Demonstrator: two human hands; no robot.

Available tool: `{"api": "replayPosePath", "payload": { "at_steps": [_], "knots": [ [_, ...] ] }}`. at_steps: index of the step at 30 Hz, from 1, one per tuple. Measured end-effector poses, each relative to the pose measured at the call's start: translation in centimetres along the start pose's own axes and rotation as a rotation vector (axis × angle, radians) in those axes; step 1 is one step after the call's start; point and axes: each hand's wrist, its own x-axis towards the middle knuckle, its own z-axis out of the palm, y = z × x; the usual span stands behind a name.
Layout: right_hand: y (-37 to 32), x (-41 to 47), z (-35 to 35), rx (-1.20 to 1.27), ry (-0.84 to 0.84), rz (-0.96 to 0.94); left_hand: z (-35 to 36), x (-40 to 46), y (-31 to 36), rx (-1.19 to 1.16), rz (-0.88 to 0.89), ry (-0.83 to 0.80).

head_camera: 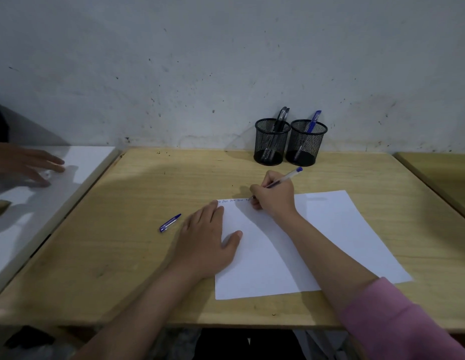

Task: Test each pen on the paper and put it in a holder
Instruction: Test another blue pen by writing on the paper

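Head view showed the testing step under way. Farthest left on the wooden surface (122,255) lay a blue pen cap (170,222), apart from the paper. Beside it the left hand (208,242) lay flat and released, fingers spread, pinning the paper (330,242) at its left edge. The right hand (274,194), wrist bent, had its grip clenched on the blue pen (283,179), tip at a short row of scribbles. Next, I judged, came capping it and dropping it into the right mesh holder (306,142), beside the left holder (271,142).
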Motion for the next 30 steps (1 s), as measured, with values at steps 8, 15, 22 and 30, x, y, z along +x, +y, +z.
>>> {"api": "replayPosePath", "payload": {
  "at_steps": [8, 15, 22, 30],
  "knots": [
    [0.14, -0.01, 0.20, -0.018, 0.021, -0.023, -0.04, 0.16, 0.00, -0.001, -0.009, -0.030],
    [0.21, 0.08, 0.17, -0.012, 0.038, -0.019, -0.05, -0.11, -0.04, 0.013, 0.006, 0.004],
    [0.21, -0.03, 0.21, 0.014, 0.043, -0.009, 0.16, -0.10, -0.16, -0.001, 0.013, 0.010],
    [0.28, 0.00, 0.20, 0.017, 0.073, -0.007, 0.16, -0.04, -0.23, -0.022, 0.010, 0.007]
  ]
}}
